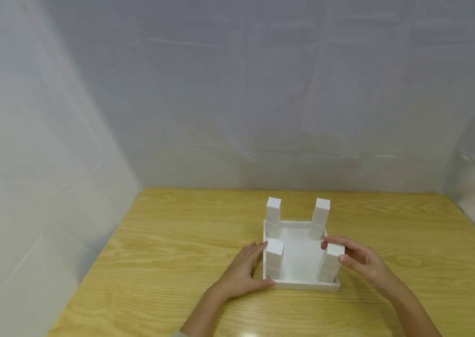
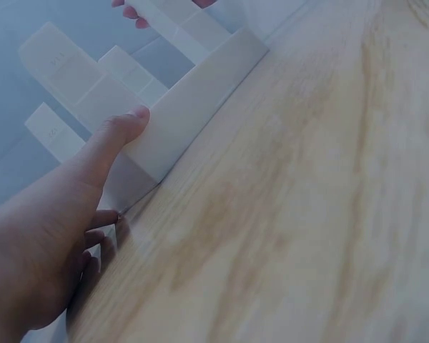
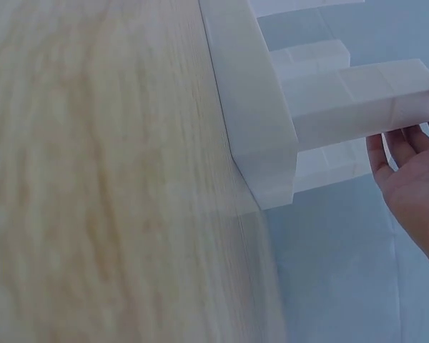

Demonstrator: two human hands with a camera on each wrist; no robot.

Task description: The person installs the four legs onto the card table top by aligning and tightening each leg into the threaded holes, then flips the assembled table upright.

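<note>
Lying upside down, white stool points legs upward; left hand steadies its seat, right hand grips one leg.

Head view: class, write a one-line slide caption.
Two hands steady an upturned white stool on a wooden table.

Stool, centre frame: white, matt, smooth, painted-looking wood or plastic, cannot tell which. Table, lower frame: light wood grain, smooth, slight sheen. Backdrop, upper frame: white cloth, matt, creased.
</note>
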